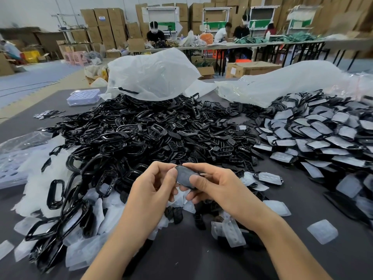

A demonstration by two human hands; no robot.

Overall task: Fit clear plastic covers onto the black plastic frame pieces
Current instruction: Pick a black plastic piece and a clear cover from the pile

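Note:
Both my hands hold one small black frame piece (pixel 184 176) just above the table, in front of the big pile. My left hand (pixel 155 182) pinches its left edge with thumb and fingers. My right hand (pixel 210 182) grips its right side, thumb lying over its face. A clear film seems to lie on the piece, though I cannot tell for sure. A large heap of loose black frames (pixel 141 134) rises behind my hands. Loose clear covers (pixel 101 219) lie scattered at the near left and under my wrists.
Stacked pieces with covers on them (pixel 314 136) fill the right side of the dark table (pixel 191 257). Two big clear plastic bags (pixel 153 73) lie behind the heaps. A clear tray (pixel 83 97) sits far left. People work at long tables in the background.

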